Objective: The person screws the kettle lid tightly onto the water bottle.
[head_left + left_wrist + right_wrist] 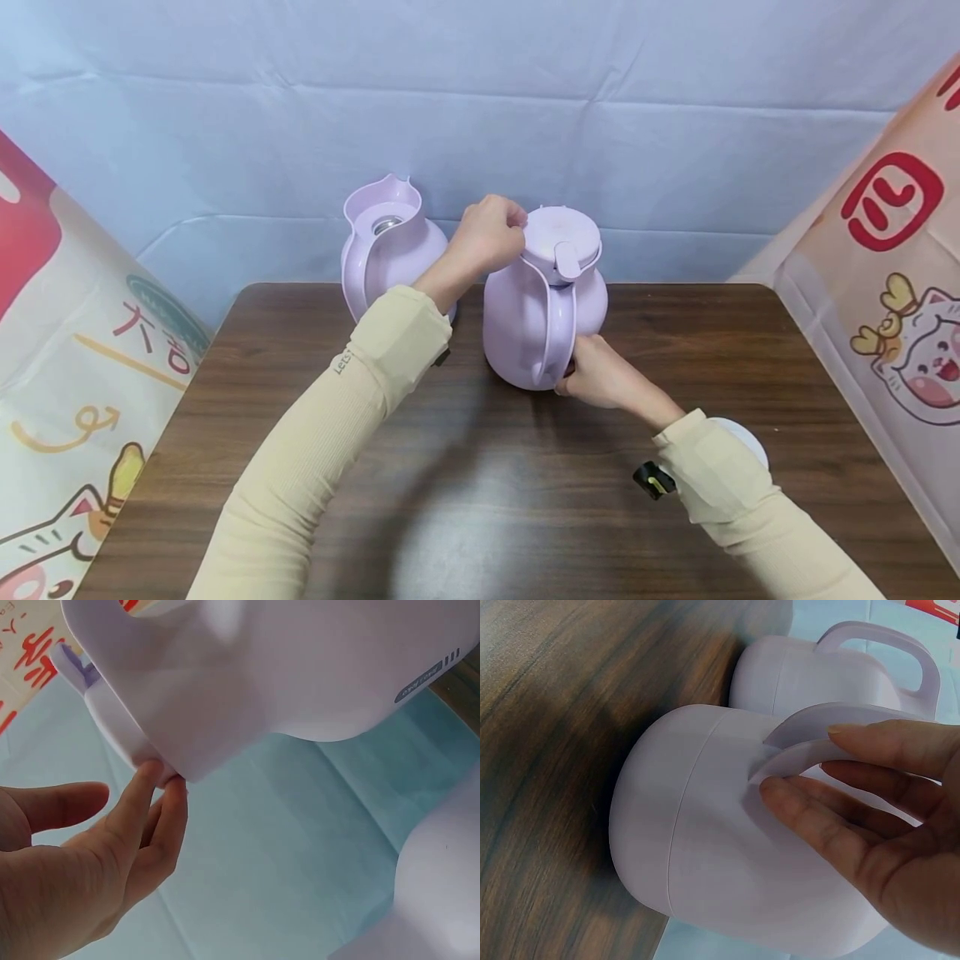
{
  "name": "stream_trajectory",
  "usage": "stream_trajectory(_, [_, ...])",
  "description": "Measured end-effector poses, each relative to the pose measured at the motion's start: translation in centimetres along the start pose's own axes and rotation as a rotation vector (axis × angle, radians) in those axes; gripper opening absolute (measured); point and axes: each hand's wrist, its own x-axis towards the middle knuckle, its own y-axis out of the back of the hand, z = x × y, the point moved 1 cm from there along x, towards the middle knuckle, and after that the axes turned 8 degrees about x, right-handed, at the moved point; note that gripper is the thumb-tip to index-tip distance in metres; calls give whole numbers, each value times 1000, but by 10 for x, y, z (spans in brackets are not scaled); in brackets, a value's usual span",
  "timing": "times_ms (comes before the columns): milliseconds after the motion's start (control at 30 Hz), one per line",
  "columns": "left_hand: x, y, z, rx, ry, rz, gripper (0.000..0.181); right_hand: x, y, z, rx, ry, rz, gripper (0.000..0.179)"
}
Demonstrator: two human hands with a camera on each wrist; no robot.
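Observation:
A lilac vacuum jug (517, 333) stands upright on the table, its lid (558, 229) on top with a small tab pointing toward me. My left hand (491, 233) is at the far left of the lid. In the left wrist view its fingertips (154, 771) touch the edge where lid and spout meet, with the thumb held apart. My right hand (603, 372) pinches the lower end of the jug's handle (802, 754), thumb on one side and fingers on the other. Left of this jug stands a second lilac jug (408, 258), lidless, its metallic mouth showing.
A white round-edged thing (742, 439) lies on the brown wooden table (525, 500), mostly hidden under my right sleeve. Pale blue cloth (675, 125) hangs close behind the jugs. Printed cartoon sheets (900, 292) stand at both sides.

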Motion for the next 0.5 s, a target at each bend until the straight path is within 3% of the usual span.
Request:
stream_trajectory(233, [0,-2,-1,3,-23,18,32,-1,0,0,15,9,12,35])
stream_trajectory(500, [-5,-2,0,23,-53,55,12,-1,-1,0,18,-1,12,33])
